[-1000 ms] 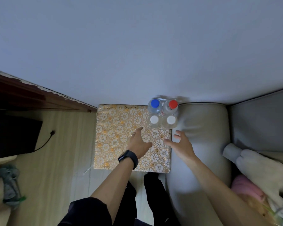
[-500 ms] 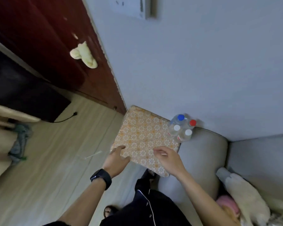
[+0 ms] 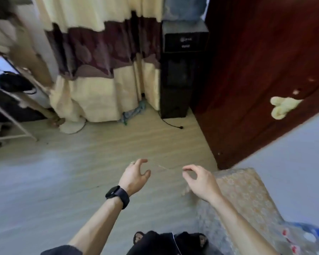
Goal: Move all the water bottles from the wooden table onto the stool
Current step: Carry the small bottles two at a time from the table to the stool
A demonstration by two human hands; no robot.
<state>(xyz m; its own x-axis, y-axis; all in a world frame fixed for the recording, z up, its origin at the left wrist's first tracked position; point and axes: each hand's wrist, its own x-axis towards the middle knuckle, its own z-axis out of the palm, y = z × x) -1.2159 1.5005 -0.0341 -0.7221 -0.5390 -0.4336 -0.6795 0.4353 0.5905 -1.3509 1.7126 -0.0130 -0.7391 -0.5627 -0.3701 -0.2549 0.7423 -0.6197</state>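
The stool, with its orange flower-patterned top, lies at the lower right against the pale wall. Several clear water bottles with blue, red and white caps stand blurred at its far corner, at the bottom right edge of the view. My left hand, a black watch on its wrist, hangs over the bare floor with fingers loosely curled and holds nothing. My right hand hovers just left of the stool's edge, fingers loosely bent, also empty. No wooden table shows.
A dark red door with a yellow cloth on its handle stands at the right. A black speaker tower with a cable sits beside cream and maroon curtains. A white rack is at the left. Pale wood floor spreads ahead.
The view has swung left, away from the stool and toward the room. Both hands have left the stool top and now hang over the floor. The bottles slid to the bottom right corner.
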